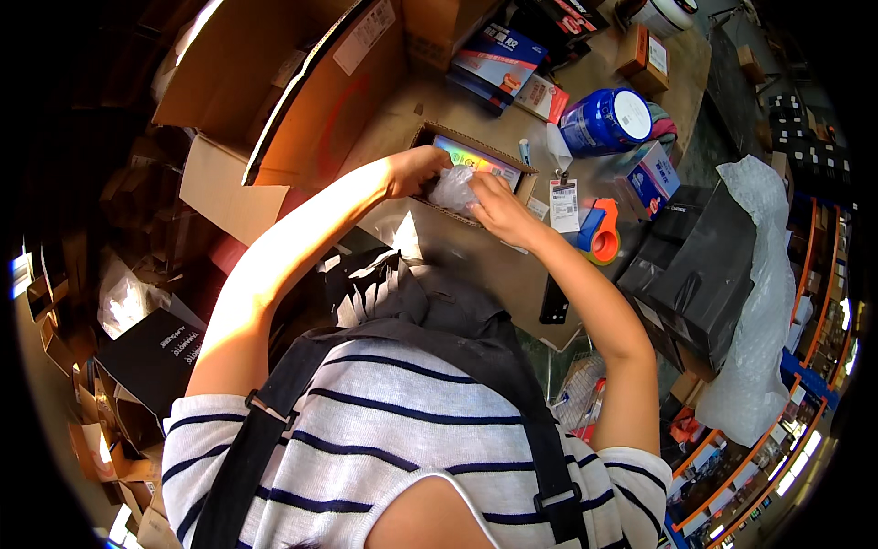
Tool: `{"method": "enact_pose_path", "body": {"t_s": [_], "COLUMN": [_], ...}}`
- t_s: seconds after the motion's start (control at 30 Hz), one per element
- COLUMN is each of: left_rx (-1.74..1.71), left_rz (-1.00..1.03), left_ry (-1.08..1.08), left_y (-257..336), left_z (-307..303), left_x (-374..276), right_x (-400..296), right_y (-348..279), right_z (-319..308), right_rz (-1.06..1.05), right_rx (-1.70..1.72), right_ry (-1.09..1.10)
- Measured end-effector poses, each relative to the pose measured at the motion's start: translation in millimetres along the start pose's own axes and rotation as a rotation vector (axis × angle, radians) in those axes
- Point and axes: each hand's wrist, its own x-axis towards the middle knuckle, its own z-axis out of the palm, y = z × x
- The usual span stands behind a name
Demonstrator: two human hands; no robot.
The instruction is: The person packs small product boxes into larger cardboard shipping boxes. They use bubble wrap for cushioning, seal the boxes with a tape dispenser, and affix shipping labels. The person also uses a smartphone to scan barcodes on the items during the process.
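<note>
A small open cardboard box (446,214) lies on the worktable before me. Inside it is a flat package with a shiny rainbow-coloured face (473,156). A crumpled wad of clear plastic wrap (453,189) sits at the near left part of the box, over its contents. My right hand (504,208) pinches the right side of this wad. At the box's left end, my left hand (417,171) reaches in with curled fingers against the wad; its fingertips are partly hidden, so its grip is unclear.
An orange and blue tape dispenser (602,237) lies right of the box, beside a clipped paper label (564,204). Behind are a blue tub (597,122) and printed cartons (495,58). A large open carton (322,103) stands left; a black box (693,267) and bubble wrap (748,329) stand right.
</note>
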Motion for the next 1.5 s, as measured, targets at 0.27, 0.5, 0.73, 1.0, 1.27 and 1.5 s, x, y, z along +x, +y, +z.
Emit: {"method": "enact_pose_path", "body": {"t_s": [0.27,0.5,0.73,1.0,1.27,1.5], "left_rx": [1.238,1.511,1.184,1.336,1.609,1.588], "left_rz": [0.500,0.522,1.087,0.757,0.558,1.000], "left_ry": [0.295,0.115,0.693,0.705,0.641,0.366], "left_y": [-19.7,-25.0,29.2,-12.4,-71.5,-63.8], "left_z": [3.8,7.0,15.6,-21.1,7.3,21.5], "left_x": [4.3,4.4,-68.2,-45.8,-68.0,-73.9], "right_x": [23.6,46.0,50.3,-55.4,-62.0,-38.9], "right_y": [-19.7,-5.3,12.4,-48.6,-61.5,-62.1], "right_z": [29.7,78.7,83.8,9.0,59.8,90.6], "right_rz": [0.128,0.257,0.558,0.926,0.848,0.716], "right_rx": [-0.369,-0.497,0.013,-0.289,-0.268,-0.267], "right_ry": [0.048,-0.344,-0.225,0.550,0.378,0.169]}}
